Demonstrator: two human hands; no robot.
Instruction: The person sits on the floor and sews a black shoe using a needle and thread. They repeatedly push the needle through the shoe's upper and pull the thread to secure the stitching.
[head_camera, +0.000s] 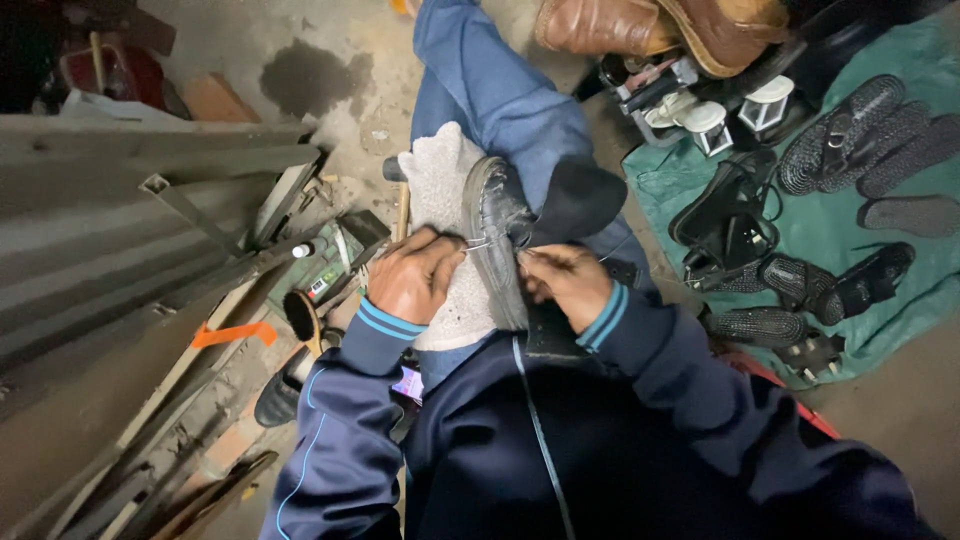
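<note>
Black shoe sits sole-up on a grey cloth across the lap — both hands, left hand and right hand, have fingers pinched on thread at its edge, stitching looks partway done.

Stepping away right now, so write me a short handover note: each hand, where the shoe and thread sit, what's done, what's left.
Left hand: closed on a thread end by the sole edge of the black shoe.
Right hand: closed, pinching thread at the shoe's other side.
Shoe: on its side on a grey cloth across the lap, sole toward the left hand.
Done: thread appears to pass through the sole edge near mid-length; finished stitches cannot be counted.
Left: the rest of that edge, judging by the hands' position.
</note>
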